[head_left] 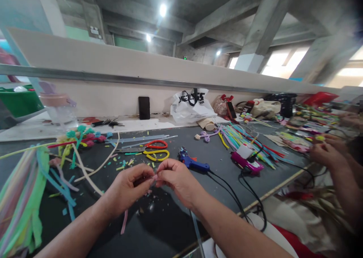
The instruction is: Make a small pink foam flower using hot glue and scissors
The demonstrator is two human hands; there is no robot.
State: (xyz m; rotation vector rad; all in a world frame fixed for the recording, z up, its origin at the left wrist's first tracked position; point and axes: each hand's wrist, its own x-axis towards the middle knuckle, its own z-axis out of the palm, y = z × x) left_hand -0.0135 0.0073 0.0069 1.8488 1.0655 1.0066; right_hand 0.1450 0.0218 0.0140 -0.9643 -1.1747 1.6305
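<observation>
Dark worktop [159,220], long bench w/ low wall behind, concrete beams overhead.

1. My left hand [127,188] & right hand [177,178]: both pinched fingertip to fingertip on a pink strip [124,221]. The strip is held just above the worktop, centre, w/ its tail hanging below my left wrist.
2. Handling note, my judgement: pinch close together, short grip, small turns. The strip looks soft and likely to kink. Mind the cords near my right arm.
3. Nearby: blue glue gun [193,162] just beyond my right hand; scissors [155,150] w/ red & yellow handles; offcuts scattered.
4. Further out: bundle of pastel strips [19,201] at left; white bag [191,106] & phone [144,107] by the wall; co-worker's hands [326,154] at right.
5. Not clear: the pinch point is covered by my fingers, so I can't tell if it's a fold, knot or twist. Right edge is blurred.
</observation>
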